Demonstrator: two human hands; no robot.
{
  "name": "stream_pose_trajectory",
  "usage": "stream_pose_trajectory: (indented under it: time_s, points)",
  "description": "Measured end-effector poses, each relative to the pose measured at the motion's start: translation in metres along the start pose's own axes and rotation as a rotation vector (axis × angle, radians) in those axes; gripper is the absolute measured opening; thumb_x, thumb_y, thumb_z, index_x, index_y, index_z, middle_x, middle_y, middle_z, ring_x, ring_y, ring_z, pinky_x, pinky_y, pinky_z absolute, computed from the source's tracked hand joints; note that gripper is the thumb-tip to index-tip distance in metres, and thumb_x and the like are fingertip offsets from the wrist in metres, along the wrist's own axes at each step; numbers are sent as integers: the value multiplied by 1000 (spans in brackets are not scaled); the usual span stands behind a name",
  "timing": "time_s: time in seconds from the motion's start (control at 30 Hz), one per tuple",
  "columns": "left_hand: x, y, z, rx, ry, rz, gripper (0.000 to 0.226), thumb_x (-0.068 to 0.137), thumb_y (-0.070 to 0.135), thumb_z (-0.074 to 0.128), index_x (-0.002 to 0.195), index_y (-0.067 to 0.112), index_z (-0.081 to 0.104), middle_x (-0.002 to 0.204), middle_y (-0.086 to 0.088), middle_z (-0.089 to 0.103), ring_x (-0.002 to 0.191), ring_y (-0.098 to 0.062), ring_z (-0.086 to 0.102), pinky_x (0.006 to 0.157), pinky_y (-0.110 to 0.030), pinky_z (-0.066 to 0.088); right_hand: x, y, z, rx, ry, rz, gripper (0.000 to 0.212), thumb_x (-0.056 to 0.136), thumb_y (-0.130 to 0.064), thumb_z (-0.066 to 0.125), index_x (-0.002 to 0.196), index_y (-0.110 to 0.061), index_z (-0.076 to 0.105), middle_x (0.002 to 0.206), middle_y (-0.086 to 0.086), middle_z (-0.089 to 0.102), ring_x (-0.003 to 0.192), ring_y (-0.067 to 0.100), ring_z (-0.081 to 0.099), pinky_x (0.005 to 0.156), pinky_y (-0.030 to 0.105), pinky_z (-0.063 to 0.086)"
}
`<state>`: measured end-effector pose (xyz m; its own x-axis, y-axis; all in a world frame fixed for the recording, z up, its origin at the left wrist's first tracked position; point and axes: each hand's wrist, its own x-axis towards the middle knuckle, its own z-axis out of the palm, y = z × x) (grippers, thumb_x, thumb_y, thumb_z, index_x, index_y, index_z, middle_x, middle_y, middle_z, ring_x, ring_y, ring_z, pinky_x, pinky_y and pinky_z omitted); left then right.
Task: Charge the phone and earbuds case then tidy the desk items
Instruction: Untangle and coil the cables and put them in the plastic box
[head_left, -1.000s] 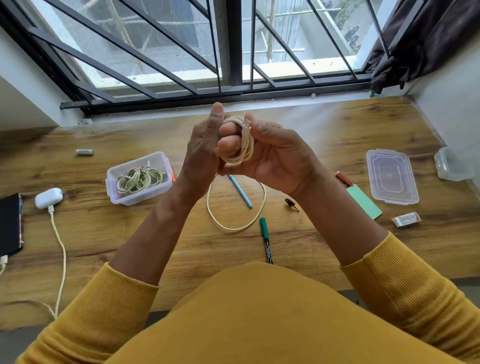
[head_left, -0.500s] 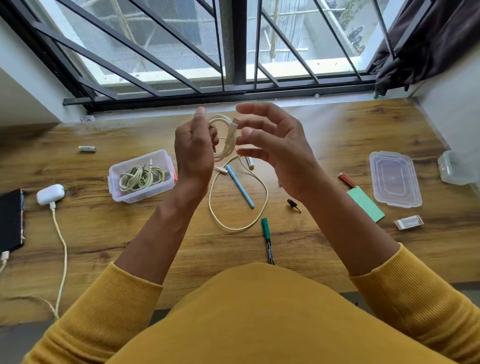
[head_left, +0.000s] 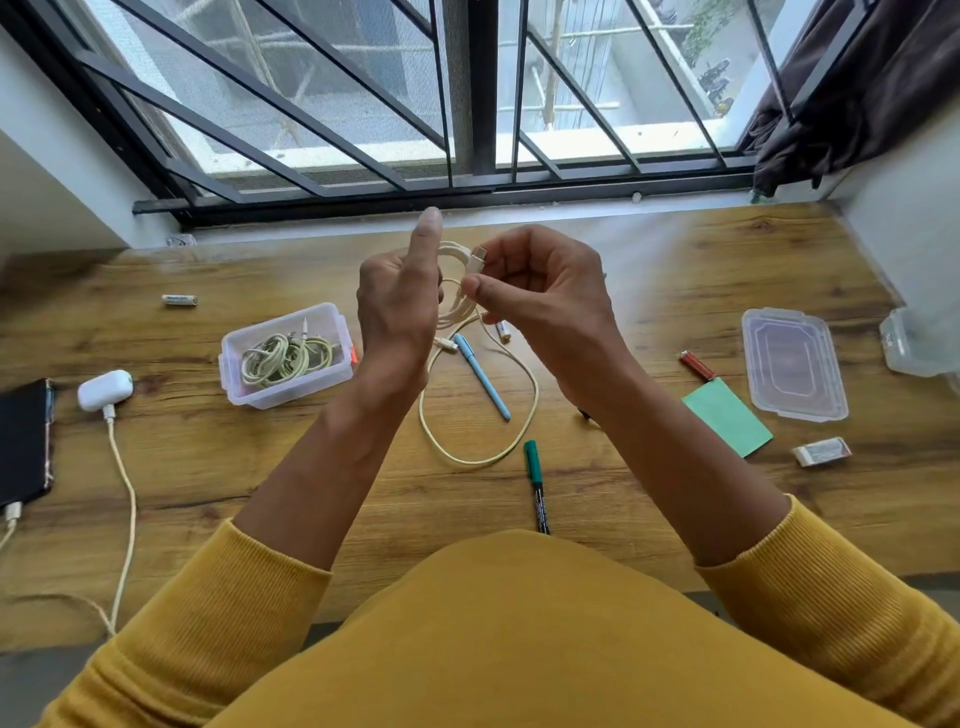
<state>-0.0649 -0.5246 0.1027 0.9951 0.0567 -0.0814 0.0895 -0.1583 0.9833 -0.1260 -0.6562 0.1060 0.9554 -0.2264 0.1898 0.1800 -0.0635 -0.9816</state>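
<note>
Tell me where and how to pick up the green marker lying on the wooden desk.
Take the green marker with black barrel across its black barrel, near the middle, coming straight down from above. It lies flat on the wooden desk, green cap pointing away from the person, bare wood on both long sides, so thumb and finger fit on either flank.

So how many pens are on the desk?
2 pens. A blue pen lies under the hands, inside the cable loop. A green pen lies nearer the person. The arms may hide more.
</note>
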Motion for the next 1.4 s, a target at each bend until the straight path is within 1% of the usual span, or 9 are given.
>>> stream_pose_trajectory:
  time_s: [0.17,0.27,0.53,0.67,0.8,1.0,1.13,1.23,1.4]
  points:
    - [-3,-5,2,85,68,70,49,89,46,63,53,19,45,54,-1,39,52,-19,33,57,-43,33,3,-8,0,-155,5,-81,17,89,-5,80,102,-5,69,95,7,74,85,19,73,78,43,64]
    - [-4,-7,3,126,92,86,45,89,38,63,53,20,43,52,2,35,51,-18,28,56,-41,31,6,-12,-4,-130,-19,-80,16,94,-7,74,105,-7,62,97,11,77,91,25,77,80,53,63]
    - [10,-2,-1,-100,190,-16,33,83,33,58,54,21,48,60,-7,40,58,-21,32,54,-40,29,4,-21,-12,207,-9,66,10,110,-4,48,120,-2,46,96,17,67,83,34,77,77,47,65]
    - [15,0,-10,-251,157,9,46,101,22,56,58,27,41,52,8,35,49,-12,27,51,-29,21,5,-21,-22,236,66,155,22,112,-11,48,132,-1,48,93,10,58,71,22,70,66,46,65]
    - [10,6,-2,-283,92,56,49,108,20,54,61,24,38,51,8,32,49,-10,25,50,-29,19,1,-20,-11,178,34,170,21,109,-6,52,130,-4,52,101,19,60,77,31,74,60,40,63]
    - [0,0,8,-91,51,277,61,105,44,54,60,6,40,58,-21,36,54,-24,30,51,-44,30,6,-23,2,-13,99,54,19,106,-6,58,125,-6,53,102,23,65,77,28,78,59,43,65]
    - [-15,4,13,21,-11,380,62,103,54,53,55,19,38,49,5,36,47,-13,31,50,-34,27,5,-22,8,-243,157,-98,17,104,-8,62,118,-5,54,84,13,68,60,17,74,50,34,62]
    - [-23,7,15,39,-56,420,59,97,60,61,56,22,42,50,7,39,49,-13,37,45,-32,34,4,-19,11,-353,207,-174,11,104,-10,62,109,-5,54,76,6,65,60,11,70,49,29,60]
    - [-14,2,15,115,-13,451,52,102,37,66,57,25,43,48,13,42,49,-5,36,47,-35,32,4,-16,8,-340,197,-159,16,98,-8,69,111,-5,59,88,1,66,73,7,71,57,24,61]
